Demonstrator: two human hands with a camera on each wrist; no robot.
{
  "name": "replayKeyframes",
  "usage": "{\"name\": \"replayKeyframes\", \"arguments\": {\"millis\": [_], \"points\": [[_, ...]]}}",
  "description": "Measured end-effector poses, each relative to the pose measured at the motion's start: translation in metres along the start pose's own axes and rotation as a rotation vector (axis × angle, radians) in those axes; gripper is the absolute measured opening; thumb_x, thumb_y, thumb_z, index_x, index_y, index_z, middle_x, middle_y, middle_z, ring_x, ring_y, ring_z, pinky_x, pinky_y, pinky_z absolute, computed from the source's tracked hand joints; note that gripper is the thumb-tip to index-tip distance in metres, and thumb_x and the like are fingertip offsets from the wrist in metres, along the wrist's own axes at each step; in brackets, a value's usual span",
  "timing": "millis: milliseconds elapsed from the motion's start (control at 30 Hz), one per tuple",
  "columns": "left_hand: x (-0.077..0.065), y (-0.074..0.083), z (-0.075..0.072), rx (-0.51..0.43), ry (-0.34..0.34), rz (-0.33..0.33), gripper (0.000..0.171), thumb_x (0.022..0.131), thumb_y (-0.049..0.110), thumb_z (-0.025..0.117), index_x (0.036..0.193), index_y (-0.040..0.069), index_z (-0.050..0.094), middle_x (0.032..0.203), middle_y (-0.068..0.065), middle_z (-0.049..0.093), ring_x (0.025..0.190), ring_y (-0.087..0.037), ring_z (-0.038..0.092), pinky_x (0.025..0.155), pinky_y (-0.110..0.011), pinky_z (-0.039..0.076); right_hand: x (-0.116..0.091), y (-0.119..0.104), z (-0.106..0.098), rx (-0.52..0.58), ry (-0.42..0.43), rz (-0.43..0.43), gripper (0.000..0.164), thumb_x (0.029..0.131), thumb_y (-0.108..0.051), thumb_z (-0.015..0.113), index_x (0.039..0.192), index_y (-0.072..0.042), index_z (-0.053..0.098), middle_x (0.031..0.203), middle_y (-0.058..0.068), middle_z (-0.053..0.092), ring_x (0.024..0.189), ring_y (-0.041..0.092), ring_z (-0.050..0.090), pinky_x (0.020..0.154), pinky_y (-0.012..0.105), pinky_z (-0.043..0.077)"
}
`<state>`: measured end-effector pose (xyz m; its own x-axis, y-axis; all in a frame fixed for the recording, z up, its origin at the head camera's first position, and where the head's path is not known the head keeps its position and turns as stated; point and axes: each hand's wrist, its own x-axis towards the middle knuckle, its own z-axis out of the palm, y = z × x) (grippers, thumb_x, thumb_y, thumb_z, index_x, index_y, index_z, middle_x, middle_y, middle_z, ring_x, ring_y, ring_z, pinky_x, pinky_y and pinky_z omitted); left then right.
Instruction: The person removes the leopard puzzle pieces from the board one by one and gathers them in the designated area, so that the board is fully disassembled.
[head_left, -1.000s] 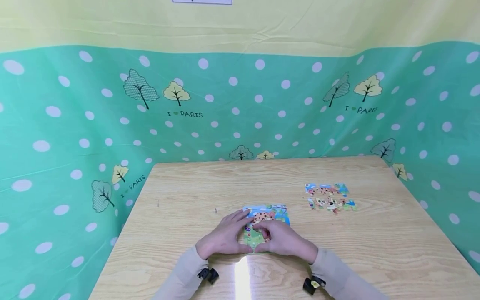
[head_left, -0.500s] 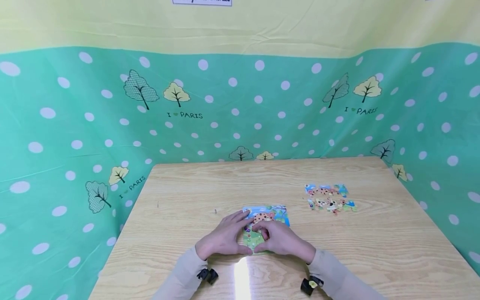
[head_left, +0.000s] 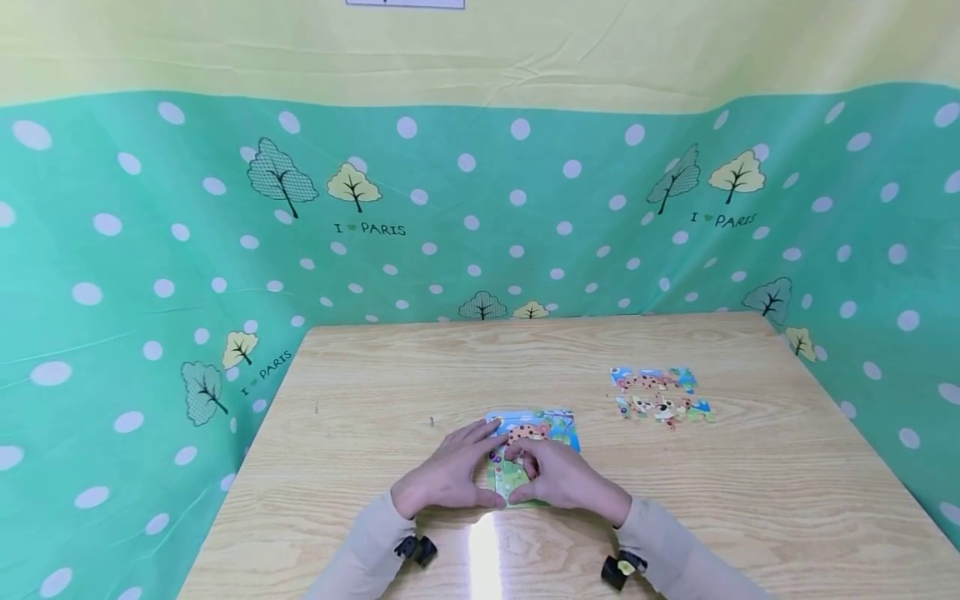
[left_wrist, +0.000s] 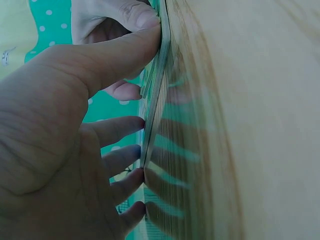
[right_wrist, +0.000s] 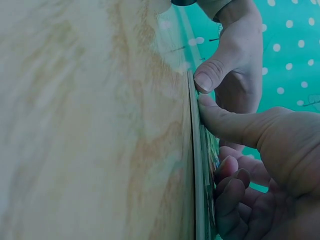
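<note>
A jigsaw puzzle (head_left: 562,431) with a spotted cartoon animal on blue and green lies on the table in the head view. My left hand (head_left: 450,471) spreads around its left side, fingers fairly straight, fingertips and thumb against the edges. My right hand (head_left: 566,477) covers the lower right part, its fingers curled and its thumb by the near edge. Between right thumb and fingers a green puzzle piece (head_left: 514,475) shows. The left wrist view has a thin piece edge (left_wrist: 148,82) tilted slightly off the board. Most of the piece is hidden by the right hand.
Two joined strips of puzzle pieces, an upper one (head_left: 652,381) and a lower one (head_left: 663,408), lie to the right on the wooden table (head_left: 420,358). A tiny dark speck (head_left: 431,422) sits left of the puzzle. A green dotted cloth (head_left: 480,250) hangs behind.
Both hands stay at almost the same place. The green area beside the right thumb looks slightly different, with a piece edge showing there. The strips on the right have not moved.
</note>
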<state>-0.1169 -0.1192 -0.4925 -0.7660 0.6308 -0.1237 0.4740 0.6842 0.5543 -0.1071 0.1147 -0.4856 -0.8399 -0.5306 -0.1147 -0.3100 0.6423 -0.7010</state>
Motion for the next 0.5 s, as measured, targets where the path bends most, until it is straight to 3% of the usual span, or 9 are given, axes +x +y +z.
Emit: {"name": "replayKeyframes", "arguments": {"millis": [333, 500], "points": [[0.0002, 0.0014, -0.0012, 0.011, 0.0, -0.008, 0.1, 0.084, 0.051, 0.087, 0.164, 0.012, 0.042, 0.178, -0.011, 0.026, 0.165, -0.039, 0.021, 0.132, -0.067, 0.02, -0.0005, 0.0008, -0.0003, -0.005, 0.018, -0.028, 0.05, 0.079, -0.03, 0.095, 0.116, -0.02, 0.064, 0.077, -0.008, 0.058, 0.064, 0.003, 0.048, 0.059, 0.022, 0.039], [-0.0002, 0.0019, -0.0012, 0.002, -0.006, -0.012, 0.1, 0.084, 0.052, 0.086, 0.164, 0.012, 0.042, 0.178, -0.01, 0.025, 0.165, -0.038, 0.02, 0.132, -0.068, 0.02, 0.0005, 0.0043, -0.0008, 0.057, 0.03, -0.059, 0.038, 0.087, -0.029, 0.09, 0.116, -0.016, 0.068, 0.079, -0.008, 0.061, 0.067, 0.003, 0.052, 0.061, 0.021, 0.044]]}}
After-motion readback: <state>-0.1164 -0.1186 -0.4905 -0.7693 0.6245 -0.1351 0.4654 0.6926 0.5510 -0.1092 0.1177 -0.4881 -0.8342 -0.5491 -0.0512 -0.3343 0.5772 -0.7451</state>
